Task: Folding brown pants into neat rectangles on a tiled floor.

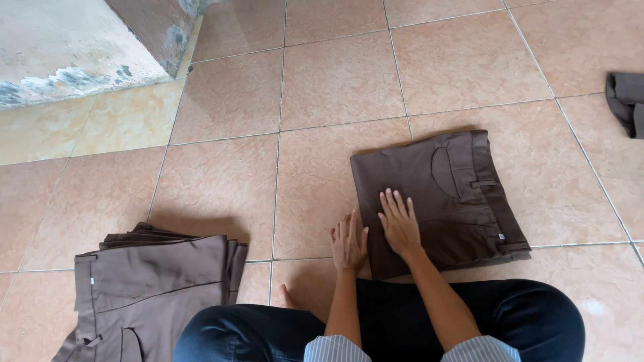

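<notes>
A folded pair of dark brown trousers (443,201) lies flat on the tiled floor in front of me, waistband to the right. My right hand (400,222) rests palm down on its near left part, fingers spread. My left hand (349,243) lies flat beside it, at the folded trousers' left edge, partly on the tile. Neither hand grips anything.
A pile of unfolded brown trousers (151,288) lies at the lower left by my knee. Another dark garment (627,102) shows at the right edge. A raised concrete step (74,47) fills the top left corner. My crossed legs in dark jeans (396,328) are at the bottom.
</notes>
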